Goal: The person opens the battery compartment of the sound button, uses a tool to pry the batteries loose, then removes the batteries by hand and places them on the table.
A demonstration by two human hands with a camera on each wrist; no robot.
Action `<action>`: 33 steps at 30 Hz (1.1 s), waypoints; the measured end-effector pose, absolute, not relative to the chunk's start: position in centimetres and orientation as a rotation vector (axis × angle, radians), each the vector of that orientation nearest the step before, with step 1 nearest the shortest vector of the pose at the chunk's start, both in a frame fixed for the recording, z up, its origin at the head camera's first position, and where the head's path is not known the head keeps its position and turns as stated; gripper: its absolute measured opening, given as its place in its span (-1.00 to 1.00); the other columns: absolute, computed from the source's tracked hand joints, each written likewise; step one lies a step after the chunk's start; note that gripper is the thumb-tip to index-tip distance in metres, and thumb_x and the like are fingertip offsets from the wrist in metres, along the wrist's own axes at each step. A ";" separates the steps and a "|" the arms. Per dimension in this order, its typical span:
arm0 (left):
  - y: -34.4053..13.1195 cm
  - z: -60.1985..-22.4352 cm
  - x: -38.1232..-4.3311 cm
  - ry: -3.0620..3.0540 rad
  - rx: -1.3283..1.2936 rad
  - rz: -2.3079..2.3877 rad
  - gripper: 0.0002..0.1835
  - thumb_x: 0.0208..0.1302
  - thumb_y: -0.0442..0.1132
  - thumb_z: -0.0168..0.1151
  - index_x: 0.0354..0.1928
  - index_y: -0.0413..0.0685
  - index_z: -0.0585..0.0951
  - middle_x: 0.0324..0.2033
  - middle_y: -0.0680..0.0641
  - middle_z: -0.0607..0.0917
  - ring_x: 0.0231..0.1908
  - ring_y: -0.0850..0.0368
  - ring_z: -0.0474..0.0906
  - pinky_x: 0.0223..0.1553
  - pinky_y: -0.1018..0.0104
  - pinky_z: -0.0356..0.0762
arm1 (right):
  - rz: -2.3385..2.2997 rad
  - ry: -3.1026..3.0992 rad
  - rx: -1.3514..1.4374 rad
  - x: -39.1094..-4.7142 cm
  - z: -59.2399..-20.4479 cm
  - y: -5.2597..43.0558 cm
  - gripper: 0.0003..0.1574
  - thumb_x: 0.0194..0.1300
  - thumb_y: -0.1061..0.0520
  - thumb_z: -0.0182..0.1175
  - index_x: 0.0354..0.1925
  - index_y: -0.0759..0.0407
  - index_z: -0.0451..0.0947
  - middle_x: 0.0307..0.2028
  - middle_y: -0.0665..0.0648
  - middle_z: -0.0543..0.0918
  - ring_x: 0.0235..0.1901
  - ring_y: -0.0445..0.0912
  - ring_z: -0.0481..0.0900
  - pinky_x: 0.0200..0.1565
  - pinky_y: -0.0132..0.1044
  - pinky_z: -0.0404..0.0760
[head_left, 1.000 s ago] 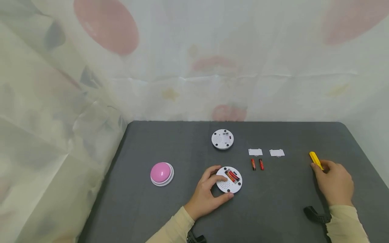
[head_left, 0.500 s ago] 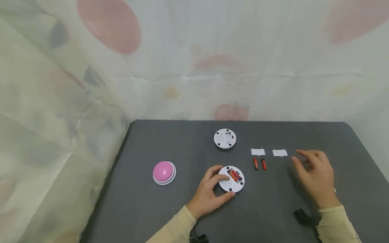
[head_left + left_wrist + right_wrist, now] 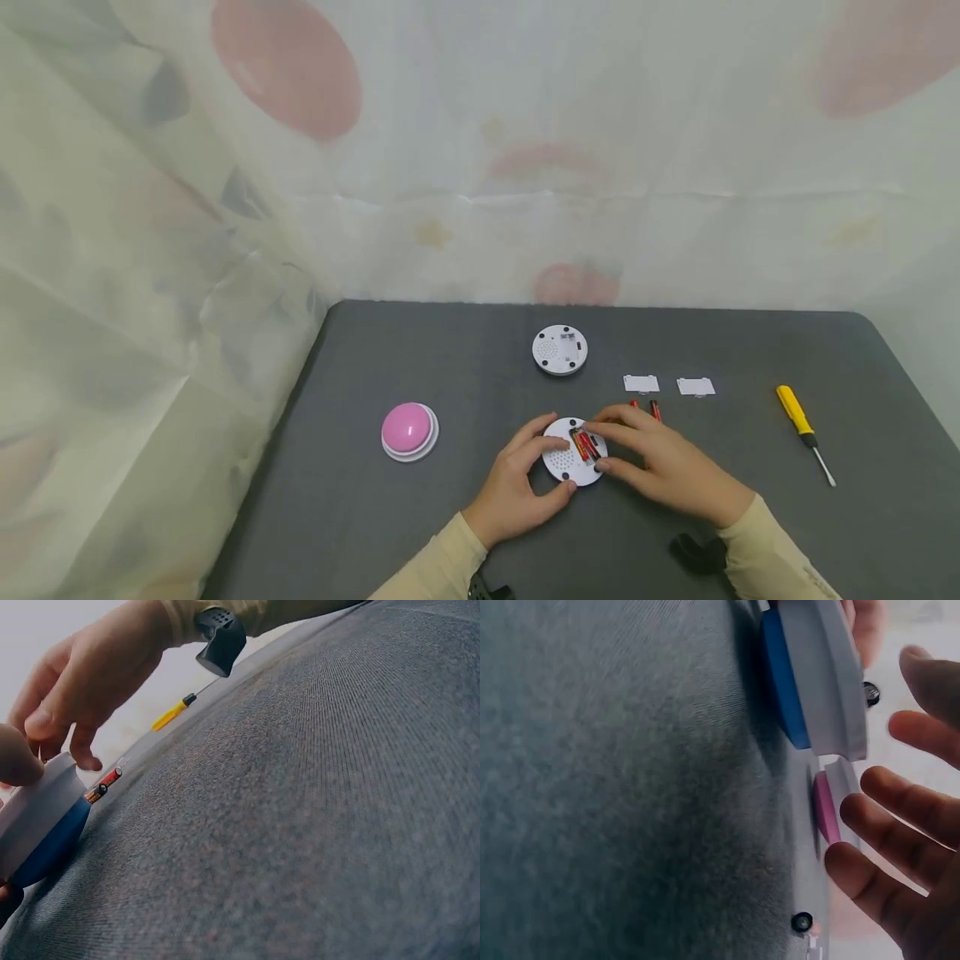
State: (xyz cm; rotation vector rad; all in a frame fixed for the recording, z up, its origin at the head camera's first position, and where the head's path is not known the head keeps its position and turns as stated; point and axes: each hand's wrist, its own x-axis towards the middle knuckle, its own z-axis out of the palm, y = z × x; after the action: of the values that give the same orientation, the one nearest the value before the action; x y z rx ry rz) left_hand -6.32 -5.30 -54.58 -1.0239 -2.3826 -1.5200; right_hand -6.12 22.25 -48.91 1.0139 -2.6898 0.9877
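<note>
Left grip [image 3: 516, 490] is being curled about the rim of a white button base [image 3: 558, 462] near the middle of the worktop [image 3: 465, 358], its blue dome [image 3: 56, 847] being turned downward. Right grip [image 3: 663, 467] is being poised at the base's right side, fingers loosely spread, no hold on anything being shown; whether the two red batteries [image 3: 585, 445] in the base are being touched cannot be told. With a rounded dome being presented to the worktop, tipping is probably being risked wherever pressure is being put off-centre. A poorly seated battery could be sprung out if only one end is being pressed. Loose batteries [image 3: 656, 410] are being partly screened by the right grip, so rolling is being invited by any stray knock.
</note>
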 end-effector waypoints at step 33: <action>-5.0 -54.4 -6.3 -2.472 -0.975 -1.521 -0.43 0.29 -0.12 0.65 0.29 0.02 0.65 0.51 -0.13 0.48 0.47 0.00 0.47 0.44 0.01 0.49 | 0.838 -2.439 1.177 -5.6 -50.2 22.7 -0.50 0.47 -0.12 0.46 0.26 0.03 0.79 0.19 -0.01 0.74 0.10 -0.10 0.65 0.14 -0.29 0.59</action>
State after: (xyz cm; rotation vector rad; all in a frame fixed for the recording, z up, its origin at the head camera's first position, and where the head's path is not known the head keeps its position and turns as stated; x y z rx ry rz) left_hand -6.30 -5.02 -54.35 -0.9753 -2.4716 -1.5209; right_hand -5.64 22.66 -50.18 1.1769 -2.4391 0.8382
